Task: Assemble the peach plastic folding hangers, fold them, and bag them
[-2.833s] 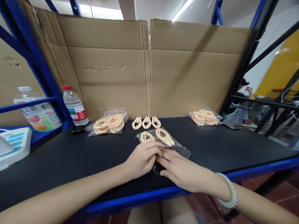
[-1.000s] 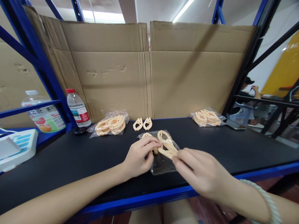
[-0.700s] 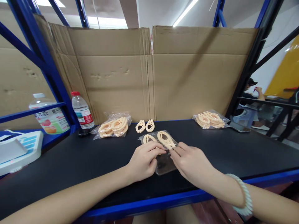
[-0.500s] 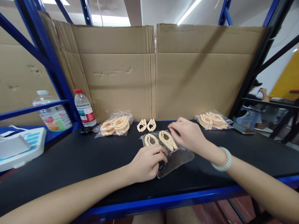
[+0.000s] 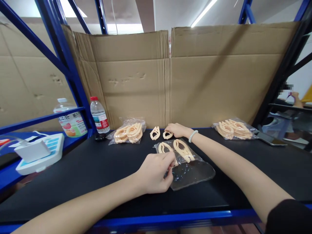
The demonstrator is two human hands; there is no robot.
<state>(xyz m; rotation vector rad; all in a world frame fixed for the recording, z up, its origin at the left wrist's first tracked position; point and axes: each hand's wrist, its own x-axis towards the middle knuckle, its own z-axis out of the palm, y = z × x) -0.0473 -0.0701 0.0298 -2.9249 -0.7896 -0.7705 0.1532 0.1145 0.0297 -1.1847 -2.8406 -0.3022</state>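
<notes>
On a black shelf [image 5: 73, 169], the left hand [image 5: 154, 172] pinches the near edge of a clear bag [image 5: 187, 165] holding two peach plastic clips [image 5: 181, 150]. The right hand [image 5: 176, 130] reaches to the back, fingers curled onto one of two loose clips [image 5: 167, 134]. The clips look light and stiff, best gripped by the rim; the bag looks thin and slippery. Two filled bags [image 5: 129, 131] lie further off, and two bottles [image 5: 99, 115] stand at the left.

Glossy, crinkled clear plastic forms the bag [image 5: 187, 165] on the matt black table [image 5: 73, 169], its peach clips [image 5: 181, 149] look smooth, matt plastic, and the backing cardboard [image 5: 195, 74] is dull, creased brown paperboard beside glossy blue-painted metal uprights [image 5: 60, 55].
</notes>
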